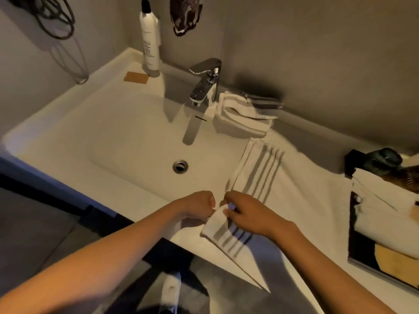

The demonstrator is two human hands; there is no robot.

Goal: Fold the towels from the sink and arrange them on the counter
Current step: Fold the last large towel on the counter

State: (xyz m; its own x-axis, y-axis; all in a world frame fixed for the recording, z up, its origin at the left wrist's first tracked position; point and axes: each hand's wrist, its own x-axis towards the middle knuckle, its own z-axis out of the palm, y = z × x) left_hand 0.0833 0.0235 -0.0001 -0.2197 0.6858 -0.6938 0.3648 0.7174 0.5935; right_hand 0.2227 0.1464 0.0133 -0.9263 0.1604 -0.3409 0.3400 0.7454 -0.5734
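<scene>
Closest to the camera, two bare forearms reached in from the bottom edge and met at the front rim of the counter (145,200). The left hand (199,206) was curled, fingers pressed together, its fingertips closed on the near end of a white striped towel (256,177). The right hand (247,214) sat just beside it, thumb and fingers pinching the same towel end — the two hands almost touching. Under the right hand the cloth was doubled over, grey stripes showing on the flap, and a pointed corner of it hung off the counter edge toward the floor. From the hands the towel ran away along the counter on the right side of the sink (127,141), lying flat there as a long narrow strip with its stripes running lengthways; its left edge lay right at the basin's rim.

The basin itself held no cloth, only the drain (180,166) at its middle. Further back, a chrome faucet (205,83) stood over the basin, and just to its right a stack of folded towels (243,112) rested on the counter against the wall — white, with a grey-striped edge at the back. Off to the right edge sat a dark tray (353,250) holding white cloth. Against the far wall a tall white bottle (150,45) stood upright, a small tan card (136,77) lying flat beside it.
</scene>
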